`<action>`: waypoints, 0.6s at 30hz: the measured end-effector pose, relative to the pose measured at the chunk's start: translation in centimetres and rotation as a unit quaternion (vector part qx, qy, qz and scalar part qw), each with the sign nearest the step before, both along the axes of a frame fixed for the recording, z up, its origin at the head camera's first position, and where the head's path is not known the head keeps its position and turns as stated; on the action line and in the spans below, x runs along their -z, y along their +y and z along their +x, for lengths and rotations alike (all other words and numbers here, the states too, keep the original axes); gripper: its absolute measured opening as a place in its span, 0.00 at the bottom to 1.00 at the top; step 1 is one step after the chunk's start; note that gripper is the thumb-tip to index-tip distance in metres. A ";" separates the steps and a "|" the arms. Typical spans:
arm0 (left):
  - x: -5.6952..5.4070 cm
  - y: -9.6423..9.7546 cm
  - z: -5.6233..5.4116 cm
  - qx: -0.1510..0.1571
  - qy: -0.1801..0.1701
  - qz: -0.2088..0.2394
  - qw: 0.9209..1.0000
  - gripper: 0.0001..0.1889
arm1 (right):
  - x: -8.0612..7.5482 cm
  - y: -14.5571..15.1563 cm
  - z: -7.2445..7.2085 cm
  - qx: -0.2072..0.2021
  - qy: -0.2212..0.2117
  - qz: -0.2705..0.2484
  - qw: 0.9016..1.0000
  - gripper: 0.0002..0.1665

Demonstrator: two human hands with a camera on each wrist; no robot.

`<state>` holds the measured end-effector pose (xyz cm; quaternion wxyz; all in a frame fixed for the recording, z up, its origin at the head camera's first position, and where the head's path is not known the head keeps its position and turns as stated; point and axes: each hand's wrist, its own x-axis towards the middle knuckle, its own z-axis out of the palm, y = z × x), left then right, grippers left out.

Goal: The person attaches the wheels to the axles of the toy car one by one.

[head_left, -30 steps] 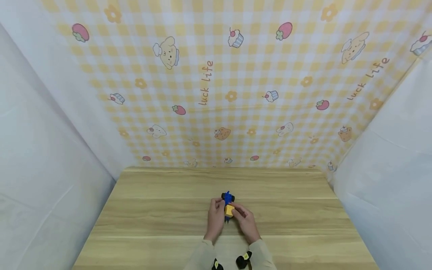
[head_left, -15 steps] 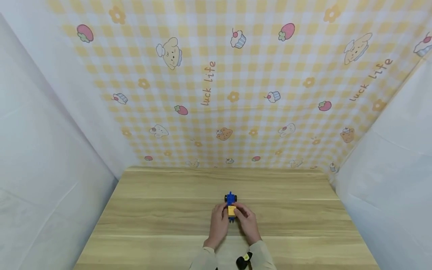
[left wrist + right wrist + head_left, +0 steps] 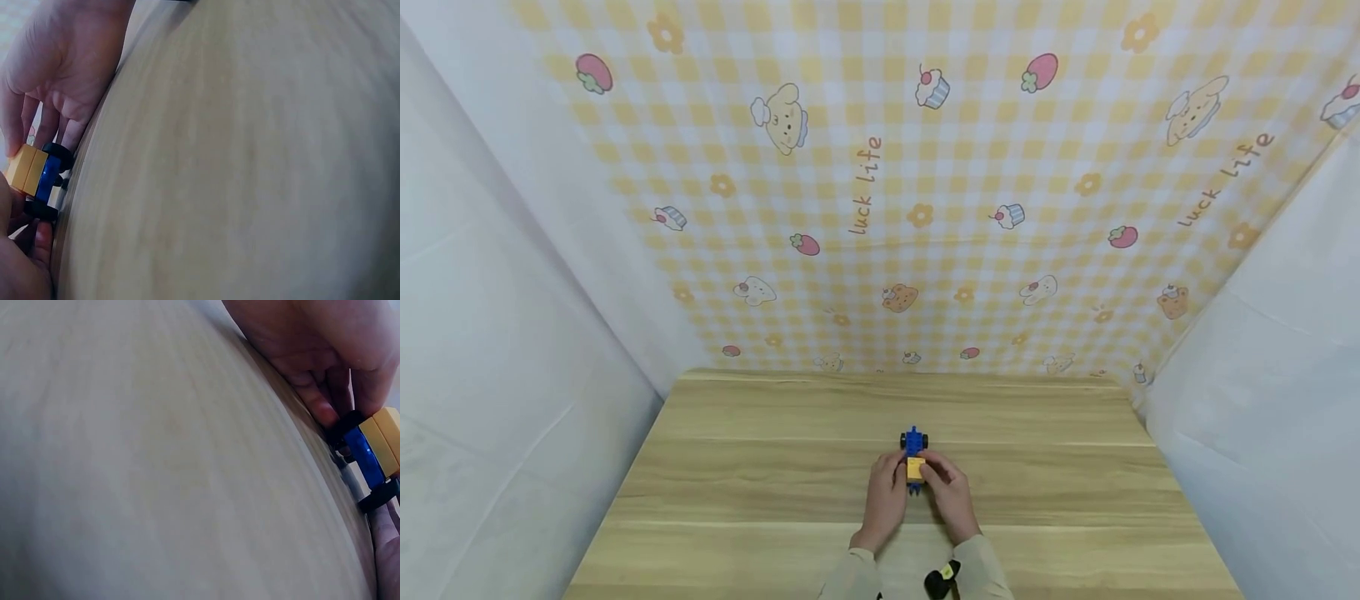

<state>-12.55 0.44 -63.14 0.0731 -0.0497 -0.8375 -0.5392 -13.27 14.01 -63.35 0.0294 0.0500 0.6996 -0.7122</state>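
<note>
A small block-built toy car (image 3: 913,442) stands near the middle of the wooden table, its blue front pointing away from me. A yellow block (image 3: 916,469) tops its rear. My left hand (image 3: 886,502) holds the car's rear from the left. From the other side my right hand (image 3: 952,502) grips it, thumb against the yellow block. Seen from behind in the left wrist view, the car shows a blue chassis (image 3: 48,179) between black wheels (image 3: 41,210). In the right wrist view, the yellow block (image 3: 382,439) runs partly out of frame; the fingertips on the far sides are hidden.
The wooden tabletop (image 3: 760,475) spreads out around both hands. A yellow checked cloth (image 3: 820,183) with printed cakes and animals hangs behind it, and white sheets (image 3: 497,350) close in both sides. A black wrist device (image 3: 942,579) sits by the right sleeve.
The car, slightly askew a second ago, has straightened. My left fingers have slid back from beside its front to beside the yellow block. The head view has shifted slightly; my right hand keeps its hold.
</note>
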 end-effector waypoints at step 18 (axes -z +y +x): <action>-1.5 -0.8 0.2 0.036 -0.072 0.069 0.994 0.26 | -0.5 0.0 0.9 0.068 0.024 -0.030 0.997 0.23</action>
